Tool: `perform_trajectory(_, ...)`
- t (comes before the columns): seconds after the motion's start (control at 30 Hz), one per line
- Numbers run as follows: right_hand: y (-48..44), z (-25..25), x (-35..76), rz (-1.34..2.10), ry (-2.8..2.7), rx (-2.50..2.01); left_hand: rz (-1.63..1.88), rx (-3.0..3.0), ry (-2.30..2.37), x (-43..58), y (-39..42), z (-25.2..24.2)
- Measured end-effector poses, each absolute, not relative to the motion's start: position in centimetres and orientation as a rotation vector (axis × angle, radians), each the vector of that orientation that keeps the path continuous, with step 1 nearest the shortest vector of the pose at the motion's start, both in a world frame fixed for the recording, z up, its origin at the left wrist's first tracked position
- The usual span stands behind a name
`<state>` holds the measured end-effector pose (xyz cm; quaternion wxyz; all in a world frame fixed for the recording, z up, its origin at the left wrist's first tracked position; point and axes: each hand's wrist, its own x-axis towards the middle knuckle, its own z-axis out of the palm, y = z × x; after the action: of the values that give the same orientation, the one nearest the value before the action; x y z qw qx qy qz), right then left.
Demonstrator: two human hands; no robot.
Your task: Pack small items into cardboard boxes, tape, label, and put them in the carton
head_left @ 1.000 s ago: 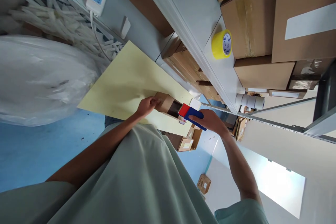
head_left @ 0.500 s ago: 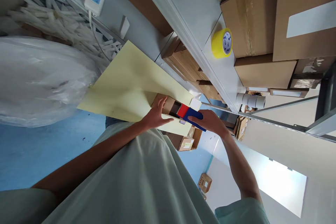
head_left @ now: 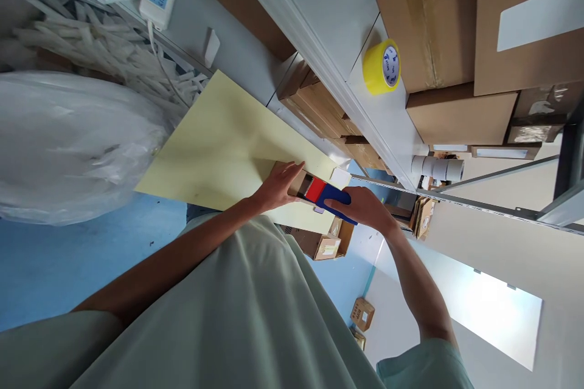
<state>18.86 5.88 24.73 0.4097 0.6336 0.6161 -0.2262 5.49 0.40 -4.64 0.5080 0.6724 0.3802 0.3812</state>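
The red-and-blue pack (head_left: 323, 193) is lying over the yellow counter (head_left: 223, 140), its red end meeting the dark right part of the small carton (head_left: 297, 184), long axes lining up; the right hand's (head_left: 359, 206) grip is holding the blue end, the left hand (head_left: 276, 186) clasping the carton.

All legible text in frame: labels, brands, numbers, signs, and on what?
No text reads clearly.
Yellow tape roll: blue print on its end face, too small to read.
Small brown carton: dark print, too small.
Open carton: marks on its white label, too small.
Blue-and-red tool: no text visible.
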Motion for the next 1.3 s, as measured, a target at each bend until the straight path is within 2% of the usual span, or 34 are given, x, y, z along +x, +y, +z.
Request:
perform_trajectory(0.5,5.6,24.7,17.6,-0.533,1.576,1.596,0.844,1.729,0.998,6.5,2.0,-5.4)
perform_trajectory(0.83,4.6,24.4,21.4,-0.509,1.565,1.607,0.782,1.845,1.062,7.0,2.4,-5.6)
perform_trajectory(1.3,2.5,17.1,31.5,-0.791,1.605,1.643,0.429,2.025,1.152,6.2,2.0,-3.0)
